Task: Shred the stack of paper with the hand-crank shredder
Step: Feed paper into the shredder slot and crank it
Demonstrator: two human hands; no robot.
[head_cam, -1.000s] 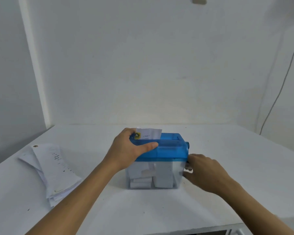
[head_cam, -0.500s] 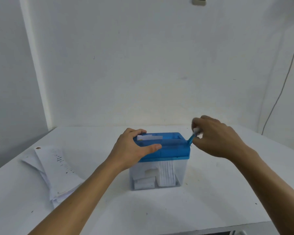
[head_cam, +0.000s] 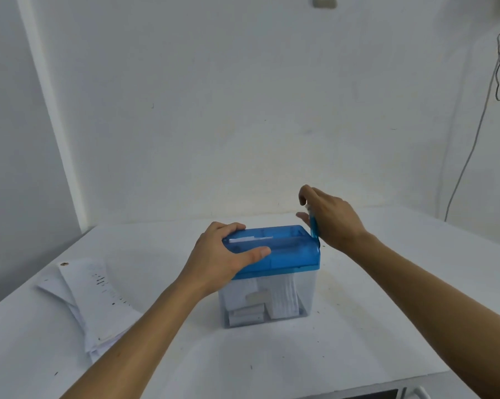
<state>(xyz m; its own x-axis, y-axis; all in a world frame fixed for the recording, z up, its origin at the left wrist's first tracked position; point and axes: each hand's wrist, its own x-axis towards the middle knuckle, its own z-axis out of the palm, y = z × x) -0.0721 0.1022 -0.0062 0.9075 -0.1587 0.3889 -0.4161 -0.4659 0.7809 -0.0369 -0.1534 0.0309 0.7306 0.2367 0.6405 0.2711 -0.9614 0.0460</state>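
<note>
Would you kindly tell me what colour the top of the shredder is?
The shredder top is translucent blue, seen best in the head view.

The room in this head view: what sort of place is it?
Probably a plain workroom or small office: a white table against white walls, a hand-crank shredder, and a stack of paper beside it.

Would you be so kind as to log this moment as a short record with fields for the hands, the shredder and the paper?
Left hand: grips the left end of the shredder
Right hand: holds the crank, pointing up
Slot: thin sliver of paper showing
Bin: clear, shreds inside
Paper stack: on the table, left of the shredder, untouched
</note>
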